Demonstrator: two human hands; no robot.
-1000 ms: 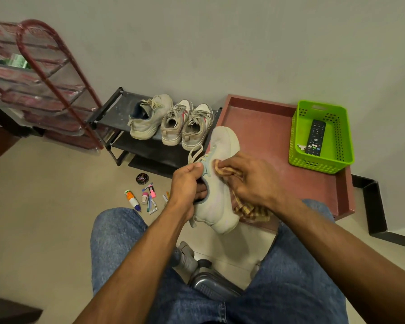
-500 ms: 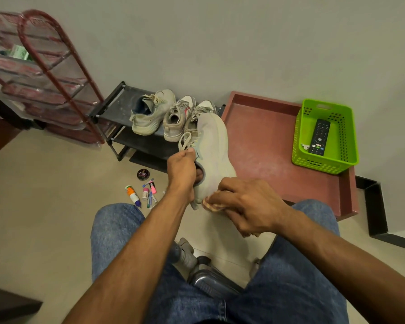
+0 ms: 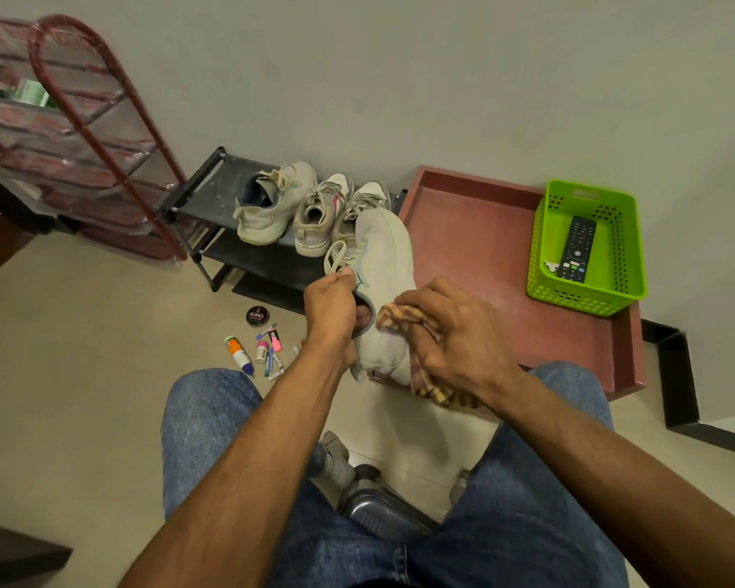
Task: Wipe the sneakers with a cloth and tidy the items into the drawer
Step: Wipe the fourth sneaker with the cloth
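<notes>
My left hand (image 3: 331,307) grips a pale grey sneaker (image 3: 383,265) at its collar, fingers inside the opening, toe pointing away from me. My right hand (image 3: 450,337) holds a checked yellow-brown cloth (image 3: 404,316) bunched against the sneaker's right side near the heel; the cloth's tail hangs below my wrist. Three more worn sneakers (image 3: 272,205) stand on a low black shoe rack (image 3: 213,184) by the wall. The red-brown open drawer (image 3: 484,248) lies on the floor to the right.
A green basket (image 3: 586,252) holding a black remote (image 3: 574,248) sits in the drawer's far right corner. A polish tin (image 3: 257,317), a glue tube (image 3: 238,354) and several small pens lie on the floor at left. A red rack (image 3: 81,133) stands far left.
My right hand with the cloth slid from the sneaker's middle down to its heel, then back up the right side. The sneaker has tilted a little further away from me.
</notes>
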